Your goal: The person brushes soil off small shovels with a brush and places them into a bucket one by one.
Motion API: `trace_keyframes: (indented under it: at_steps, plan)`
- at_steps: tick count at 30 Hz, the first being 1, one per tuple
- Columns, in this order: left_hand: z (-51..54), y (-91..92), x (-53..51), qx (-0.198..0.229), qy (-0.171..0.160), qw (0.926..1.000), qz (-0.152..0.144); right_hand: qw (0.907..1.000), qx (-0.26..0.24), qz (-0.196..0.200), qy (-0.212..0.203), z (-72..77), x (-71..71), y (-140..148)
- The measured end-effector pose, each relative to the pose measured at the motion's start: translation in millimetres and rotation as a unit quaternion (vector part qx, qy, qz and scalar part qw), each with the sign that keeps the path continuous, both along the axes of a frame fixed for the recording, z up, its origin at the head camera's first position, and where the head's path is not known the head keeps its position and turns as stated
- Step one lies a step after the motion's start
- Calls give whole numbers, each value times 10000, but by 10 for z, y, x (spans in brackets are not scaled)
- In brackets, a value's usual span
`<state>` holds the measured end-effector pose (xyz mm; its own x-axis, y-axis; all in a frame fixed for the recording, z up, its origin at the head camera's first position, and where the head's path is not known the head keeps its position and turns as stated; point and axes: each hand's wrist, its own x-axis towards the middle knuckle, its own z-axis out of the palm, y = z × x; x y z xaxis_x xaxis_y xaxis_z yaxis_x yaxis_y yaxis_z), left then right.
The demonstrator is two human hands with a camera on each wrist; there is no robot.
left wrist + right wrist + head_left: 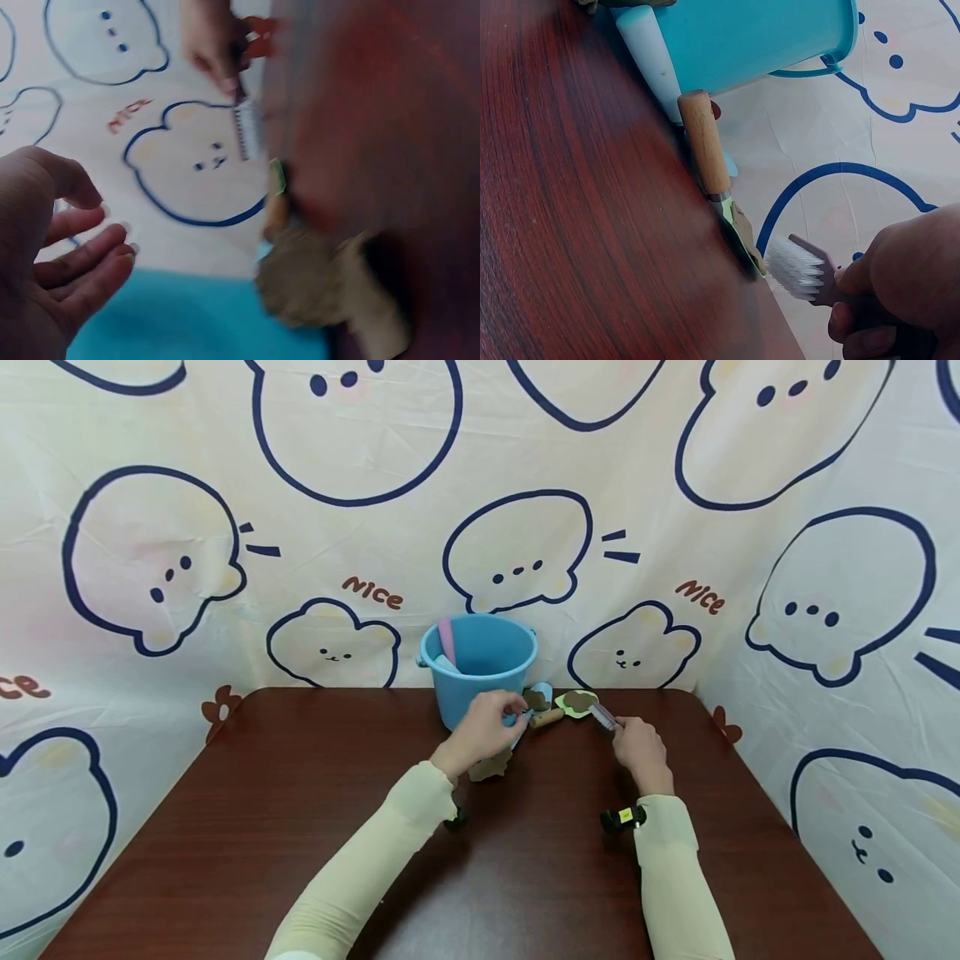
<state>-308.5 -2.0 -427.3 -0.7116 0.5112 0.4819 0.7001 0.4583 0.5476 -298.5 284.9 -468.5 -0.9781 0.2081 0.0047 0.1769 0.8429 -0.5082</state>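
Observation:
My right hand (643, 752) grips a brush (799, 268) with white bristles and a dark handle. Its bristles are beside the head of a small green shovel (567, 703) with a wooden handle (705, 142) and brown material on it. In front of the blue bucket (480, 647) my left hand (483, 728) hovers, fingers bent loosely and holding nothing in the left wrist view. Beneath it, brown material (491, 767) lies beside a pale handle (651, 64). A light blue shovel head (546, 692) carries brown material right of the bucket.
Inside the bucket stand a pink handle (446, 639) and a light blue piece (447, 664). The bucket is at the back edge of the dark wooden table (525, 877). Behind it hangs a printed cloth (420, 543) with cartoon bears, which also covers both sides.

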Motion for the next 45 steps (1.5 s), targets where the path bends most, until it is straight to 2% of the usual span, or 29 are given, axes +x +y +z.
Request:
trace_keyframes:
  at_steps: [3,6,10,14,19,27,32,37,39,42,45]
  plan:
    - [-119,99,-2,-279,-614,9977,-42,10000,23,15,-1,8,-1,6]
    - [-228,199,-13,-680,-1064,9920,-11,10000,45,-5,-9,6,1,12]
    - [-362,299,-20,-1313,-1212,9837,218,10000,36,0,-3,-8,-4,11]
    - [-450,356,-9,-1784,-977,9776,550,10000,32,17,26,-12,-9,4]
    - [-456,381,42,-2267,-548,9665,1075,9999,7,59,105,-4,-7,-2]
    - [-473,371,88,-2916,167,9368,1924,10000,16,59,77,-27,-9,1]
    - [-498,395,71,-3269,488,9209,2066,10000,8,36,11,-21,-8,6]
    - [-574,458,23,-3840,826,8923,2223,9999,-21,101,-68,-37,-22,9]
    - [-616,481,-3,-3963,933,8835,2318,9999,-27,121,-58,-41,-26,11]
    - [-663,505,-40,-4033,1047,8757,2440,9999,-37,106,-63,-40,-33,14]
    - [-676,511,-62,-3998,1129,8746,2498,9999,-60,94,-119,-32,-31,13]
